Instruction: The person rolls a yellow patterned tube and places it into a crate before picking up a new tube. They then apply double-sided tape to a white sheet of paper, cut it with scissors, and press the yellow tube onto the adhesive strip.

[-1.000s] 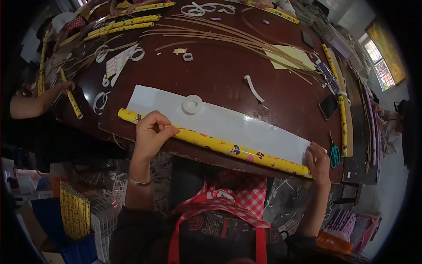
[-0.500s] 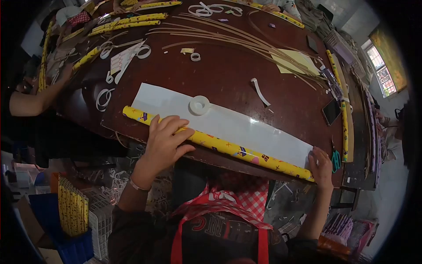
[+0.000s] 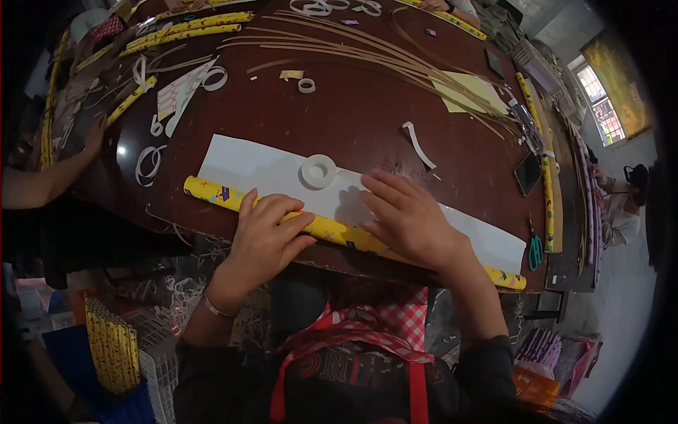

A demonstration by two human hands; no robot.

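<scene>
A yellow patterned roll of wrapping paper lies along the near table edge, its white unrolled part spread flat beyond it. My left hand is closed over the roll left of its middle, fingers on top and thumb on the near side. Over the right half of the roll is my right hand, fingers apart and holding nothing, hiding part of the roll and the white sheet. A roll of white tape lies on the sheet, left of my right fingertips.
Teal-handled scissors and a phone lie to the right. A short white strip sits beyond the sheet. Long brown strips cross the far table. Another person's arm reaches in at left, near a yellow roll.
My right hand has left the right end of the roll and moved left over its middle, fingers spreading. My left hand stays on the roll. The view has shifted slightly.
</scene>
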